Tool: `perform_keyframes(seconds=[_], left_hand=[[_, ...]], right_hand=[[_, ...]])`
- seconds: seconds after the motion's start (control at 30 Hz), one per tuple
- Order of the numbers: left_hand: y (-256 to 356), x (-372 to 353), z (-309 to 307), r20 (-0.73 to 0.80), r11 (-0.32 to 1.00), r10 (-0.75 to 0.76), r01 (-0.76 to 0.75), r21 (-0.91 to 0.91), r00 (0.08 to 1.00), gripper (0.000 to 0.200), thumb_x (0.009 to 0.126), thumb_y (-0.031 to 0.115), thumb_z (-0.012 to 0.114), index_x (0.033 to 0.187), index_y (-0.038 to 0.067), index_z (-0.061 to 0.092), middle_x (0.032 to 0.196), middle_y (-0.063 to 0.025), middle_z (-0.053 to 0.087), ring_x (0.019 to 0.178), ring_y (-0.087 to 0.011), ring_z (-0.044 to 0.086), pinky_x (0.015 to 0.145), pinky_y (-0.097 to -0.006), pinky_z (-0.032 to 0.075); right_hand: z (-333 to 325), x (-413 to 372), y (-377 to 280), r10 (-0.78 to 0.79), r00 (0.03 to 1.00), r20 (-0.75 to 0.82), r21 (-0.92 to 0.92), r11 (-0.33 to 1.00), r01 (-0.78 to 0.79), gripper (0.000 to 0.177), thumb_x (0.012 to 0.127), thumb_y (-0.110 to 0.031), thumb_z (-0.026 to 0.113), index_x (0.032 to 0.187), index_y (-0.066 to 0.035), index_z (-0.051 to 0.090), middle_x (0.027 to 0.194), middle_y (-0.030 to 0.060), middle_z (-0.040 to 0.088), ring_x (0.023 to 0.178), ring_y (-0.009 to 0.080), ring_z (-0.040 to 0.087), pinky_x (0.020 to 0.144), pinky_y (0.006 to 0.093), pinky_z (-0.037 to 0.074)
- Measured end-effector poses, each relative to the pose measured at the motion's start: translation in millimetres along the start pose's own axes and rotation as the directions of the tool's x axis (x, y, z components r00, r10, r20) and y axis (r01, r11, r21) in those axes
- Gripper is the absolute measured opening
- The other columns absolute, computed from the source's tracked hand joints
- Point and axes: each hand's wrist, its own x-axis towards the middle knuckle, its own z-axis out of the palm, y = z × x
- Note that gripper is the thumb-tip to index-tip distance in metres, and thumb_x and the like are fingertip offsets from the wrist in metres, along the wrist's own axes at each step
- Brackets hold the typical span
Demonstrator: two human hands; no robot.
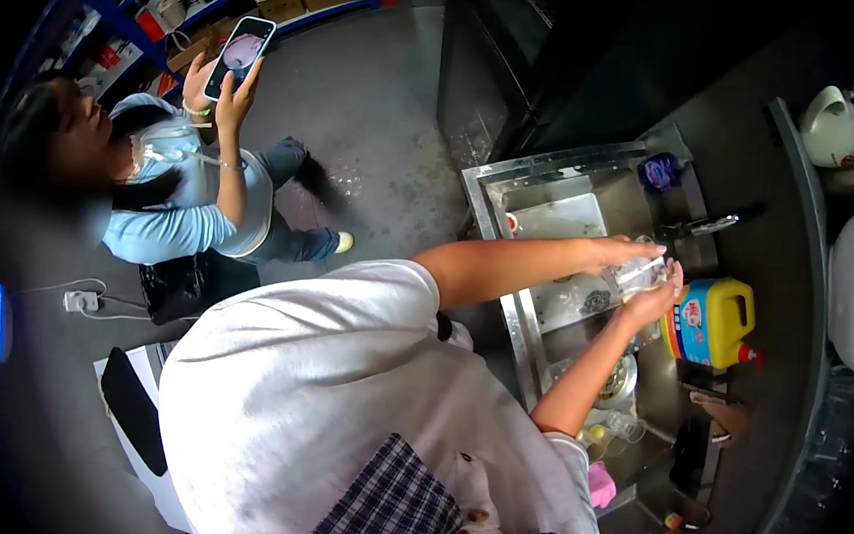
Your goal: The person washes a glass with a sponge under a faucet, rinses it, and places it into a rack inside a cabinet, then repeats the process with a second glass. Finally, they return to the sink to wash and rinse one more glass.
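Note:
Over the sink [532, 333], both of my hands are around a clear, see-through vessel [637, 274] that looks like a glass or plastic cup. My left hand [629, 252] lies along its upper side in the view, fingers fairly straight. From the lower side, my right hand [653, 299] wraps it with bent fingers. White marks or glare on the vessel hide its exact shape. Below my hands a dark wire scourer [596, 301] rests on a pale tray or board in the basin. Several glass items, including a clear glass [625, 426], lie in the neighbouring basin.
A yellow jug with a blue label [714, 322] stands behind the sink, beside the black faucet [701, 226]. A purple bottle [660, 172] sits at the corner. There is a pink cloth [601, 485] in the basin. Behind me, a person [192, 188] holds a phone [240, 59].

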Motion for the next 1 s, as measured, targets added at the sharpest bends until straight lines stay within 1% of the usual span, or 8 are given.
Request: perform_keyframes(seconds=[0.07, 0.17, 0.27, 0.5, 0.57, 0.63, 0.83, 1.0], left_hand=[[-8, 12, 3, -0.021, 0.993, 0.104, -0.102, 0.06, 0.994, 0.053, 0.085, 0.049, 0.063, 0.106, 0.001, 0.063, 0.102, -0.009, 0.066, 0.093, -0.0181, 0.063, 0.079, -0.0308, 0.049], [-18, 28, 6, -0.251, 0.822, 0.351, -0.168, 0.544, 0.902, 0.059, 0.082, 0.052, 0.066, 0.107, -0.001, 0.062, 0.102, -0.0118, 0.066, 0.095, -0.0217, 0.062, 0.083, -0.032, 0.048], [-18, 11, 13, -0.093, 0.739, 0.35, -0.214, 0.638, 0.932, 0.076, 0.071, 0.054, 0.075, 0.12, 0.001, 0.053, 0.116, -0.0142, 0.059, 0.107, -0.0215, 0.055, 0.091, -0.0337, 0.045], [-28, 42, 8, 0.234, 0.991, -0.074, 0.097, -0.087, 0.969, 0.034, 0.092, 0.037, 0.057, 0.109, 0.008, 0.06, 0.101, -0.0059, 0.065, 0.089, -0.0175, 0.064, 0.079, -0.0335, 0.052], [-35, 41, 12, 0.287, 0.962, -0.172, 0.224, -0.157, 0.942, 0.037, 0.093, 0.041, 0.053, 0.111, 0.009, 0.059, 0.103, -0.0066, 0.065, 0.091, -0.0192, 0.064, 0.082, -0.0348, 0.051], [-44, 46, 18, 0.292, 0.946, -0.198, 0.261, -0.194, 0.936, 0.044, 0.094, 0.046, 0.048, 0.112, 0.008, 0.059, 0.104, -0.0076, 0.065, 0.094, -0.0213, 0.063, 0.086, -0.038, 0.05], [-52, 62, 13, 0.296, 0.916, -0.261, 0.333, -0.225, 0.919, 0.059, 0.091, 0.059, 0.043, 0.116, 0.008, 0.058, 0.11, -0.0098, 0.064, 0.1, -0.0247, 0.062, 0.09, -0.0409, 0.048], [-87, 48, -19, 0.504, 0.774, -0.489, 0.62, -0.124, 0.712, 0.06, 0.092, 0.054, 0.044, 0.131, 0.007, 0.047, 0.12, -0.0126, 0.059, 0.103, -0.0287, 0.06, 0.09, -0.0436, 0.048]], right_hand=[[1, -12, -9, -0.056, 0.998, 0.022, -0.106, 0.993, 0.058, 0.043, 0.096, -0.026, 0.038, 0.121, 0.008, 0.049, 0.12, 0.0215, 0.052, 0.11, 0.0283, 0.052, 0.095, 0.0385, 0.042], [-3, -30, -6, -0.15, 0.988, -0.028, -0.167, 0.975, 0.143, 0.047, 0.097, -0.033, 0.04, 0.121, 0.007, 0.05, 0.118, 0.0204, 0.053, 0.108, 0.0274, 0.052, 0.095, 0.038, 0.041], [-25, -12, 10, -0.112, 0.994, 0.01, -0.231, 0.967, 0.111, 0.043, 0.096, -0.03, 0.044, 0.122, 0.004, 0.049, 0.115, 0.0186, 0.055, 0.106, 0.0267, 0.053, 0.095, 0.0364, 0.04], [-29, -30, -24, -0.416, 0.893, 0.174, -0.586, 0.685, 0.433, 0.042, 0.094, -0.017, 0.042, 0.13, 0.003, 0.043, 0.135, 0.0235, 0.039, 0.125, 0.0366, 0.04, 0.105, 0.0419, 0.03], [-50, -15, -10, -0.42, 0.903, 0.093, -0.505, 0.762, 0.406, 0.043, 0.095, -0.018, 0.042, 0.132, 0.004, 0.04, 0.132, 0.0248, 0.043, 0.123, 0.0382, 0.043, 0.104, 0.0417, 0.032], [-56, 5, 0, -0.042, 0.979, -0.198, 0.034, 0.998, 0.05, 0.043, 0.096, -0.019, 0.041, 0.133, 0.004, 0.04, 0.129, 0.0241, 0.048, 0.118, 0.0371, 0.048, 0.102, 0.041, 0.034], [-63, -3, -1, -0.323, 0.943, -0.086, -0.449, 0.857, 0.252, 0.027, 0.09, -0.01, 0.048, 0.113, 0.003, 0.055, 0.113, 0.0212, 0.055, 0.106, 0.0361, 0.053, 0.094, 0.0396, 0.04], [-120, -18, 20, -0.437, 0.898, -0.051, -0.777, 0.582, 0.239, 0.021, 0.083, -0.009, 0.057, 0.102, 0.0, 0.057, 0.098, 0.019, 0.053, 0.091, 0.0375, 0.052, 0.083, 0.0431, 0.042]])
